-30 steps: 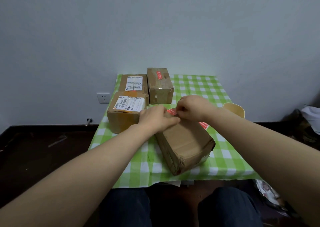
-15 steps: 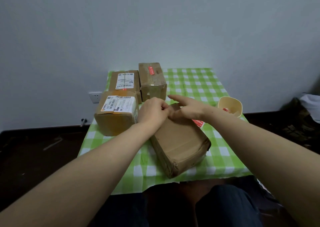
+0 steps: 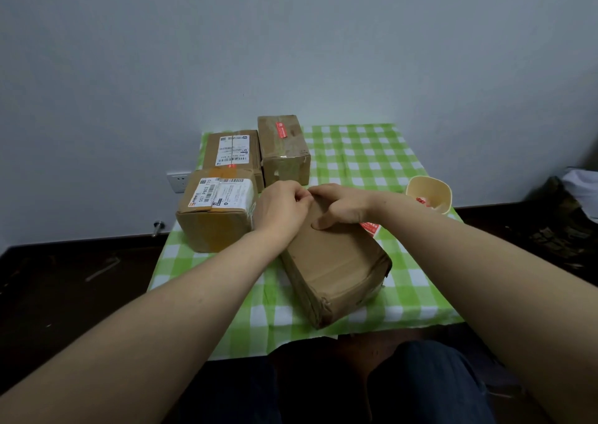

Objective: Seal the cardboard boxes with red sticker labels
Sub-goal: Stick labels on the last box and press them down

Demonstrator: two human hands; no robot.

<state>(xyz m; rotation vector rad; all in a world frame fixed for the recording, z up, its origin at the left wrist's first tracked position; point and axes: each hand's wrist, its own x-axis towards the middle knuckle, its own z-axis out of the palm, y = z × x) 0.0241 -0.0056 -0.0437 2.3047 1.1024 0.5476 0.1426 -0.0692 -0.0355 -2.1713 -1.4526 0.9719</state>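
A low table covered with a green-and-white checked cloth (image 3: 372, 155) is seen standing against a pale wall. At its front middle, a long plain brown cardboard box (image 3: 336, 261) is laid flat and turned at an angle, its crumpled near end close to the table's front edge. Its top is bare and faintly creased, and no red can be seen on the visible part. Three more boxes are grouped at the left rear: a squat brown box with a white shipping label (image 3: 213, 226) nearest, a flat labelled box (image 3: 233, 147) behind it, and a taller taped box (image 3: 284, 161) just beside that, with a red sticker (image 3: 281, 130) stuck across its top.

Both hands are brought together at the far end of the long box. The left hand (image 3: 281, 210) is held with its fingers curled and the tips drawn together against the other hand's fingers; what, if anything, is pinched there cannot be told. The right hand (image 3: 346, 205) is rested on the box top, its thumb (image 3: 320, 225) pressed flat on the cardboard and its fingers bent toward the left hand; whether anything is gripped cannot be told.

A pale yellow plastic cup (image 3: 428, 193) is placed at the right, with red labels showing inside. A strip of red sticker labels (image 3: 370, 228) is seen on the cloth, just beside the long box under the right wrist.
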